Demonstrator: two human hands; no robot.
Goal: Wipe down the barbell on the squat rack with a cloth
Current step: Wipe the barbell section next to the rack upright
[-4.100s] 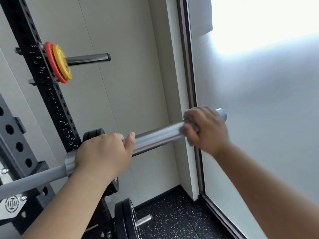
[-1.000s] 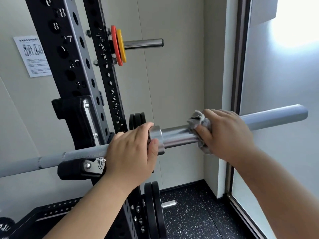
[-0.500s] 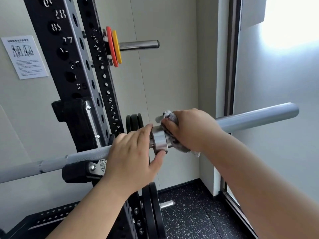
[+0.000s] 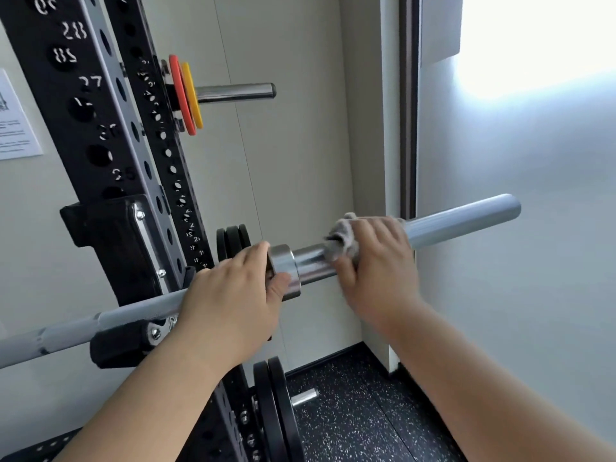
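Right hand (image 4: 376,265) slid outward off collar (image 4: 283,266), fingers (image 4: 371,228) wrapping cloth (image 4: 343,236) round barbell (image 4: 460,221); left hand (image 4: 233,298) grips barbell at collar.

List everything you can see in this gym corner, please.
barbell: one, silver-grey, across the rack's hook
cloth: one, grey, wrapped on the bar's sleeve under the right hand
squat rack: one, black, left
small plates: two, red and yellow, upper peg
black plates: about five, black, pegs behind and below the bar
notice: one, white, wall at far left
floor: one, speckled black, bottom
left hand: one, grips the bar beside its collar
right hand: one, holds the cloth round the sleeve
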